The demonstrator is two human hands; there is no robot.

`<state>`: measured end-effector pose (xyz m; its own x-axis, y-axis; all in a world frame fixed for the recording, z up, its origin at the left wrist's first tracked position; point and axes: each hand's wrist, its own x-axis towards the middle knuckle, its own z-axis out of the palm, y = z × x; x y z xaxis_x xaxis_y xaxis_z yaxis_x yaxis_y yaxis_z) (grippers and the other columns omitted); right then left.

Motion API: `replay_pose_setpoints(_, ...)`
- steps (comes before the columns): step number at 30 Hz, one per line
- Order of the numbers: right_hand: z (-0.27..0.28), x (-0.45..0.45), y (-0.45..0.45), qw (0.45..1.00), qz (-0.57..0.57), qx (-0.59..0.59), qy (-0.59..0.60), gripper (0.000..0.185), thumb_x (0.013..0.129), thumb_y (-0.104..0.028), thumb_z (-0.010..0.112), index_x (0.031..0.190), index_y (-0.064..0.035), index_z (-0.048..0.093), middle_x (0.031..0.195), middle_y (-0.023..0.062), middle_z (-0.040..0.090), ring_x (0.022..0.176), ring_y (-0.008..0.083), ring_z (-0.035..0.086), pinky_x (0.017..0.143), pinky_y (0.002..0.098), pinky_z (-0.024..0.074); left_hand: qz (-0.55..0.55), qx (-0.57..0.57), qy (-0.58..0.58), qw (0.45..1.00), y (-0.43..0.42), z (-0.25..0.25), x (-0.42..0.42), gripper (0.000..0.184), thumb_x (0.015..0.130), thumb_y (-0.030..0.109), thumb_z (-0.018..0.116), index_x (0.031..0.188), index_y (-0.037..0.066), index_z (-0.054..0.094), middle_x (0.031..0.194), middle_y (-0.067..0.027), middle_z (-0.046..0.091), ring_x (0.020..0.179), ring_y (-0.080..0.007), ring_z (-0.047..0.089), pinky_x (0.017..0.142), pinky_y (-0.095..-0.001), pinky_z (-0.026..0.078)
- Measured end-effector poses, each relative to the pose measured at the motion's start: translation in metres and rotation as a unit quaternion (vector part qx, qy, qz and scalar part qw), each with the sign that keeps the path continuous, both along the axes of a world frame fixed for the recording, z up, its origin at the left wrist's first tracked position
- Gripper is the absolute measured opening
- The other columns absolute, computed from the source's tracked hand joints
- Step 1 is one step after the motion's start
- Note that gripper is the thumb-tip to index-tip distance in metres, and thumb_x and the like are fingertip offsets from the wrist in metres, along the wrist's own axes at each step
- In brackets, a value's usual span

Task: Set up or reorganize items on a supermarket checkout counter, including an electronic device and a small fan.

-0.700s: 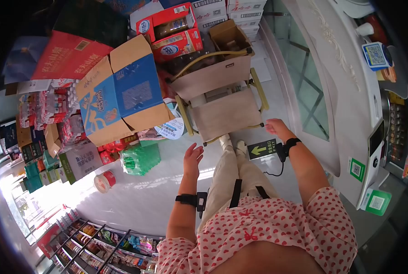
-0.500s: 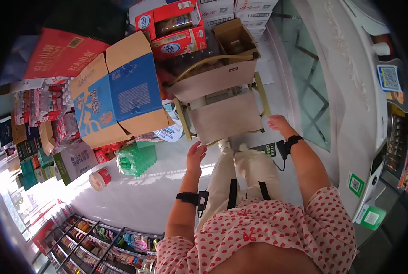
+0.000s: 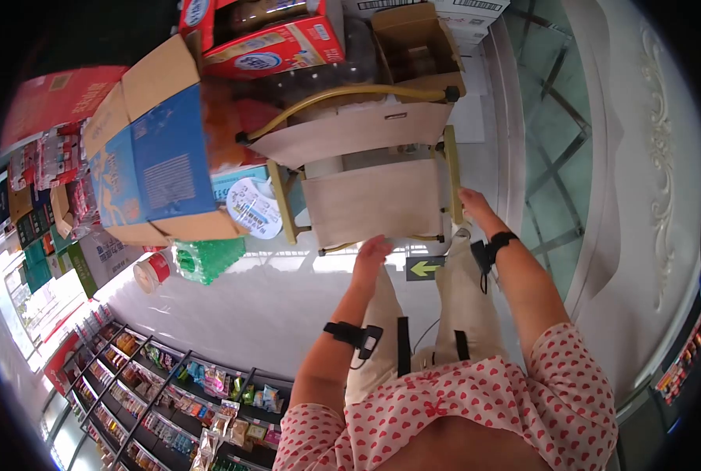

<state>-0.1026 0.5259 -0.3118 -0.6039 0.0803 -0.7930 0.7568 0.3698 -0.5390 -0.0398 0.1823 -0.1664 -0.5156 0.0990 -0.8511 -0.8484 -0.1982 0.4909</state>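
Nearest the camera, the person wears a white top with red hearts and pale trousers, with a black strap and device on each wrist. The left grip, a bare hand, is at the front edge of a folding chair; the fingers are blurred, and whether they are closed on the edge or only near it cannot be told. The right grip, also bare, is at the chair's gold-toned side frame on the person's right, fingers bent towards it; contact appears likely, but a firm hold cannot be confirmed. The chair stands upright on the floor directly ahead of the person, its beige fabric seat towards them and its beige backrest, with a curved gold-toned bar, on the far side. A floor sign with a green arrow lies just in front of the seat, partly covered by the trousers. To the left are a green-wrapped pack, a red-and-white tub and a blue cardboard box with open flaps; to the right, a glass panel with dark lattice lines. Beyond the backrest stand a red carton and an open brown carton, with white cartons farthest back.
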Motion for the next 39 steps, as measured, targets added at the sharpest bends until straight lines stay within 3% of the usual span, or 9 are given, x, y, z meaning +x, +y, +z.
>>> replay_pose_setpoints(3, 0.044, -0.015, 0.014, 0.986, -0.094, -0.113, -0.081, 0.045, 0.092, -0.041, 0.054, 0.109, 0.0001, 0.063, 0.093, 0.0059, 0.067, 0.077, 0.0186, 0.063, 0.074, 0.0301, 0.0495, 0.012, 0.054, 0.005, 0.998, 0.061, -0.003, -0.010, 0.043, 0.088, 0.014, 0.056, 0.129, 0.001, 0.048, 0.104, -0.0054, 0.063, 0.092, -0.0122, 0.054, 0.084, -0.0258, 0.042)
replay_pose_setpoints(5, 0.010, -0.010, 0.029, 0.987, -0.107, -0.085, -0.084, 0.035, 0.091, -0.032, 0.056, 0.100, 0.0009, 0.064, 0.086, 0.0093, 0.067, 0.073, 0.0229, 0.064, 0.072, 0.0348, 0.0507, 0.009, 0.087, 0.009, 0.996, 0.082, -0.014, -0.013, 0.043, 0.089, 0.014, 0.055, 0.129, 0.001, 0.048, 0.104, -0.0052, 0.063, 0.093, -0.0124, 0.054, 0.085, -0.0259, 0.042)
replay_pose_setpoints(6, -0.025, -0.010, 0.043, 0.999, 0.037, -0.009, -0.013, 0.031, 0.090, -0.028, 0.056, 0.101, -0.0003, 0.064, 0.089, 0.0109, 0.067, 0.075, 0.0257, 0.064, 0.072, 0.0366, 0.0507, 0.007, 0.103, 0.016, 0.995, 0.089, -0.021, -0.020, 0.042, 0.089, 0.015, 0.055, 0.129, 0.002, 0.048, 0.104, -0.0052, 0.063, 0.093, -0.0124, 0.054, 0.085, -0.0259, 0.041)
replay_pose_setpoints(8, -0.101, -0.004, 0.066, 0.931, 0.314, 0.135, 0.126, 0.024, 0.086, -0.020, 0.056, 0.102, -0.0027, 0.064, 0.095, 0.0140, 0.067, 0.081, 0.0312, 0.064, 0.072, 0.0402, 0.0505, -0.010, 0.089, -0.001, 0.996, 0.088, -0.027, -0.030, 0.040, 0.091, 0.013, 0.055, 0.129, 0.003, 0.049, 0.108, -0.0064, 0.063, 0.101, -0.0144, 0.055, 0.092, -0.0282, 0.042)
replay_pose_setpoints(14, -0.174, -0.068, 0.026, 0.812, 0.531, 0.191, 0.146, 0.024, 0.084, -0.012, 0.051, 0.104, -0.0064, 0.063, 0.113, 0.0146, 0.062, 0.095, 0.0338, 0.059, 0.078, 0.0411, 0.0495, -0.007, 0.000, 0.022, 1.000, 0.052, -0.063, -0.058, 0.036, 0.092, 0.008, 0.055, 0.127, 0.004, 0.050, 0.111, -0.0088, 0.064, 0.108, -0.0172, 0.056, 0.098, -0.0298, 0.041)
replay_pose_setpoints(19, -0.276, -0.093, 0.021, 0.831, 0.521, 0.117, 0.155, 0.025, 0.085, -0.014, 0.053, 0.106, -0.0048, 0.064, 0.110, 0.0129, 0.063, 0.093, 0.0302, 0.060, 0.079, 0.0376, 0.0488, -0.001, -0.046, 0.043, 0.998, 0.032, -0.109, -0.066, 0.036, 0.092, 0.007, 0.055, 0.127, 0.004, 0.050, 0.111, -0.0086, 0.063, 0.108, -0.0171, 0.056, 0.098, -0.0304, 0.041)
replay_pose_setpoints(25, -0.328, -0.093, 0.014, 0.820, 0.545, 0.119, 0.130, 0.025, 0.087, -0.017, 0.055, 0.105, -0.0033, 0.065, 0.106, 0.0100, 0.064, 0.092, 0.0262, 0.060, 0.079, 0.0342, 0.0477, -0.003, -0.053, 0.052, 0.997, 0.025, -0.131, -0.074, 0.035, 0.092, 0.005, 0.054, 0.127, 0.004, 0.049, 0.111, -0.0079, 0.063, 0.107, -0.0162, 0.056, 0.098, -0.0299, 0.041)
replay_pose_setpoints(34, -0.262, -0.068, 0.021, 0.875, 0.456, 0.120, 0.111, 0.027, 0.089, -0.021, 0.057, 0.104, -0.0011, 0.066, 0.100, 0.0058, 0.067, 0.089, 0.0203, 0.060, 0.080, 0.0293, 0.0460, 0.022, -0.048, 0.068, 0.996, 0.026, -0.106, -0.078, 0.034, 0.092, 0.005, 0.054, 0.126, 0.005, 0.050, 0.109, -0.0067, 0.063, 0.106, -0.0151, 0.056, 0.097, -0.0299, 0.040)
replay_pose_setpoints(39, -0.141, -0.026, 0.045, 0.995, 0.033, 0.040, 0.080, 0.027, 0.089, -0.023, 0.060, 0.102, -0.0012, 0.068, 0.094, 0.0024, 0.067, 0.087, 0.0154, 0.060, 0.079, 0.0266, 0.0447, 0.004, -0.007, 0.043, 0.999, 0.031, -0.034, -0.067, 0.033, 0.093, 0.007, 0.054, 0.126, 0.006, 0.051, 0.110, -0.0041, 0.063, 0.107, -0.0127, 0.054, 0.096, -0.0278, 0.040)
